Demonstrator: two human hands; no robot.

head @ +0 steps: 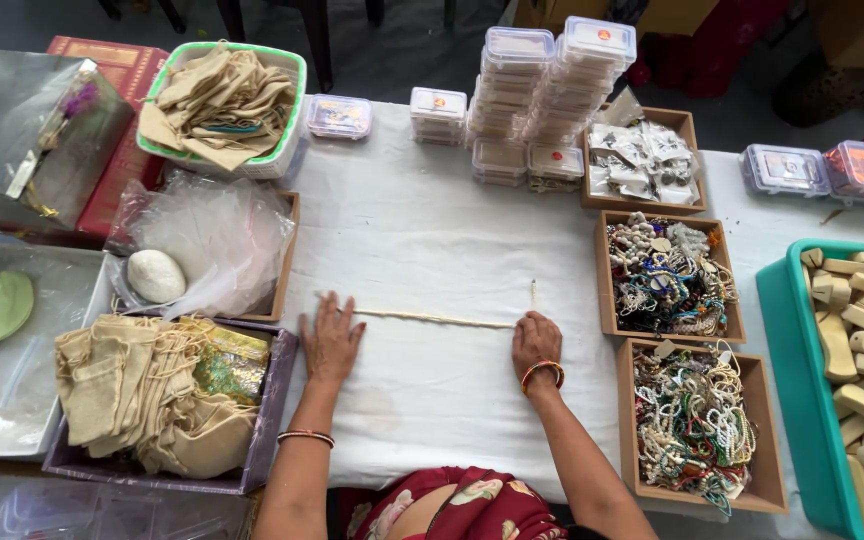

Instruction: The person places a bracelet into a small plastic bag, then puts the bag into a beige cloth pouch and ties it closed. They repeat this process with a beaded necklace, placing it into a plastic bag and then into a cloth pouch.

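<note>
Your left hand [331, 340] lies flat, fingers spread and open, palm down on the white cloth [422, 240], fingertips pressing the left end of the thin pale cord [432, 319]. It looks like an anchor, not a grip.

Your right hand [536, 342] is curled closed at the cord's right end, pinching it; the short tail sticks up toward 12 o'clock. Between the 2 hands the cord lies straight and taut on the cloth, running 9 to 3 o'clock, likely held so to keep it flat and stretched.

2 wooden trays of bead strings [670, 278] sit at 3 o'clock of your right hand, near enough to reach. Cloth pouches [142, 395] are stacked in a tray at 9 o'clock of your left hand. Stacked clear boxes [542, 90] stand at 12 o'clock, well apart.
</note>
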